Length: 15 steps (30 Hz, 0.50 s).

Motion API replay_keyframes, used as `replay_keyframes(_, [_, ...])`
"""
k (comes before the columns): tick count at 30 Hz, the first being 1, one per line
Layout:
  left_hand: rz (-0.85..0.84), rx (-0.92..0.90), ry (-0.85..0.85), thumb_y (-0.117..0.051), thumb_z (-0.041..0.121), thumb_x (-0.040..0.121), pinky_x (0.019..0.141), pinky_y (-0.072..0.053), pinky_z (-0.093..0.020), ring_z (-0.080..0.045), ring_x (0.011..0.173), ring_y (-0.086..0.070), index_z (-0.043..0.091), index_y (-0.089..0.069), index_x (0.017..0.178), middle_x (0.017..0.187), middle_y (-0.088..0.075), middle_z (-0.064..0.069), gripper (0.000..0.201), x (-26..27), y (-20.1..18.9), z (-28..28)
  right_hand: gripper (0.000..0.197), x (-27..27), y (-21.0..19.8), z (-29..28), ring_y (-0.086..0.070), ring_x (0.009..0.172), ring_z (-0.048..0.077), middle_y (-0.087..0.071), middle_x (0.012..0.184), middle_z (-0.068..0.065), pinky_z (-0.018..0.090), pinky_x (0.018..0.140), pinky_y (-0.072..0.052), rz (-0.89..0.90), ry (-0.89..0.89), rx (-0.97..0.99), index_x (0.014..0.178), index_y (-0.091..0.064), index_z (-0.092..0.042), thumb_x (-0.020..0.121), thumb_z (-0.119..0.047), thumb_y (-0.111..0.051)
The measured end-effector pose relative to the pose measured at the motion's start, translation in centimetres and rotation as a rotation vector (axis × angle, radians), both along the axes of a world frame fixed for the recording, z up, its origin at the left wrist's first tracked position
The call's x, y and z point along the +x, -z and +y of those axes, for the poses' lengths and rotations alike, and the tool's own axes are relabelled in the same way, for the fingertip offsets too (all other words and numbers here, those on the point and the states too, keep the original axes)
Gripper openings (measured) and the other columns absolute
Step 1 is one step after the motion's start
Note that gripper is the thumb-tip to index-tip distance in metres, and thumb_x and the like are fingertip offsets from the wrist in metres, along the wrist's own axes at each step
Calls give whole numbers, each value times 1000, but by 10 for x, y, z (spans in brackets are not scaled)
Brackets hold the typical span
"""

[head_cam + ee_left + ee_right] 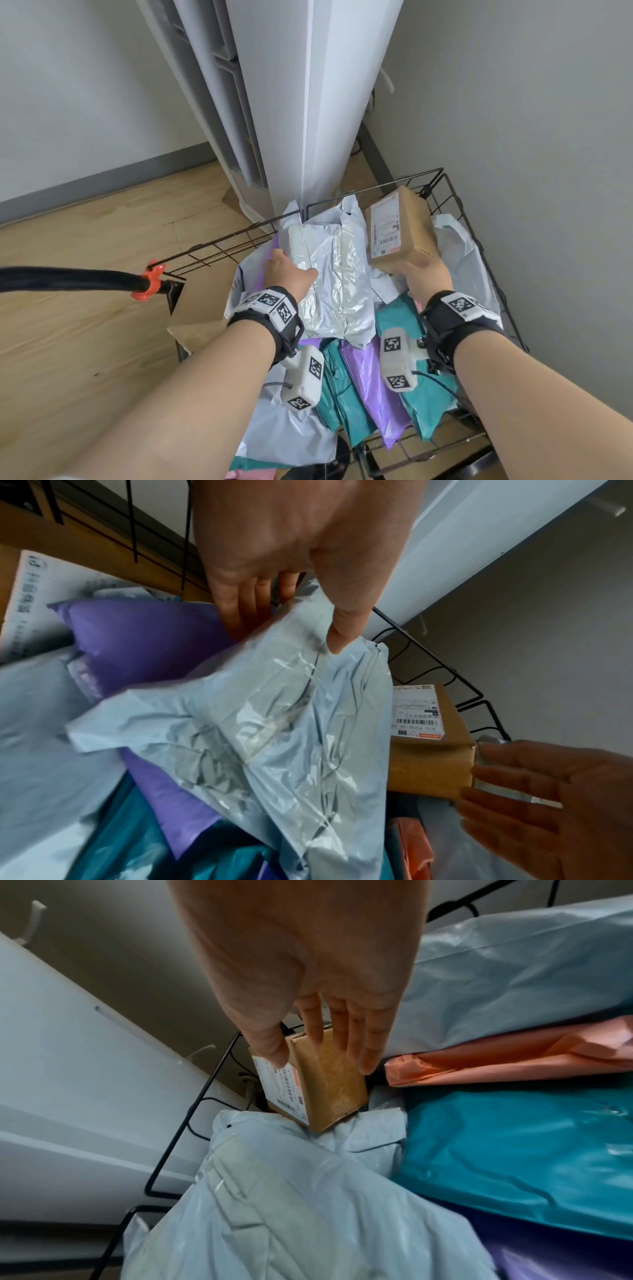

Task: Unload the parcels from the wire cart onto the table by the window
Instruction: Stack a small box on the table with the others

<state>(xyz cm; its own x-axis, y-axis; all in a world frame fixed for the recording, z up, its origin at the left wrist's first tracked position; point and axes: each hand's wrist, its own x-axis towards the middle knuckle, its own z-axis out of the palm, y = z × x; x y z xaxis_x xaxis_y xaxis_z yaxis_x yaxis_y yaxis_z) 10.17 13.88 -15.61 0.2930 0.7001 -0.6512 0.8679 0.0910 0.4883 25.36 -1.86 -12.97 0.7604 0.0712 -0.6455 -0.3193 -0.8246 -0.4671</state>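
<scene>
The black wire cart (376,187) is piled with parcels. My left hand (291,270) pinches a crinkled pale grey plastic mailer (329,274) at its left edge, thumb on top and fingers beneath. The left wrist view shows that left hand (287,626) and the mailer (274,737) lifted off a purple bag (143,639). My right hand (423,274) grips a small brown cardboard box (400,229) with a white label, tilted up at the cart's far right. In the right wrist view the right hand (322,1058) has its thumb on the label and its fingers on the box (322,1091).
Teal (424,397), purple (370,383) and pale mailers fill the cart, with a pink one (514,1056) under them. A flat cardboard box (202,308) leans at the cart's left. The black handle with an orange clip (149,279) juts left. A tall white unit (291,102) and grey walls close the corner.
</scene>
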Motion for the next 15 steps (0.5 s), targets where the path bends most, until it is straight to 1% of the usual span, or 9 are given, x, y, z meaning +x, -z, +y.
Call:
replay_keyframes(1, [8,-3,1,-72,33,77,96,-43,-36,-31,118,-50,8,-34,136,134,-44,-14,74,1,5,1,47,2,-4,4,-60,89,27,-63,105,8,40,85,-53,-25,34,-11,112,-60,-15,69,-36,-64])
replay_keyframes(3, [23,-26,-16,-73,37,76,96,-44,-36,-32,118,-50,7,-33,136,134,-45,-14,78,3,14,2,59,10,-6,8,-59,101,31,-55,122,13,41,90,-50,-93,100,-58,127,-50,-11,76,-35,-68])
replay_keyframes(6, [14,-43,-61,-74,41,73,94,-44,-35,-31,116,-51,7,-34,135,132,-46,-13,82,4,23,3,79,22,5,12,-54,112,33,-46,134,15,43,95,-48,-127,123,-82,137,-38,-9,74,-42,-73])
replay_keyframes(8, [6,-45,-73,-74,41,72,95,-43,-35,-30,117,-50,7,-33,136,132,-45,-12,84,4,27,3,89,28,13,15,-53,116,32,-44,137,14,44,97,-47,-105,130,-78,140,-33,-9,71,-45,-76])
replay_keyframes(11, [-9,-44,-87,-75,42,71,94,-41,-34,-29,118,-49,9,-32,138,133,-44,-10,86,3,29,3,93,35,25,19,-50,119,32,-41,139,14,42,97,-44,-96,144,-97,142,-29,-8,72,-46,-77])
replay_keyframes(13, [-13,-37,-86,-75,42,71,94,-40,-34,-28,118,-49,11,-33,138,133,-44,-9,85,2,30,4,92,36,27,22,-51,117,34,-40,138,15,43,94,-45,-100,168,-119,140,-30,-8,72,-48,-76])
replay_keyframes(15, [-10,-37,-80,-75,43,71,95,-40,-33,-28,119,-49,11,-34,137,133,-44,-9,84,1,30,5,92,34,27,25,-53,112,35,-40,135,15,45,92,-49,-102,186,-137,138,-31,-8,70,-51,-76])
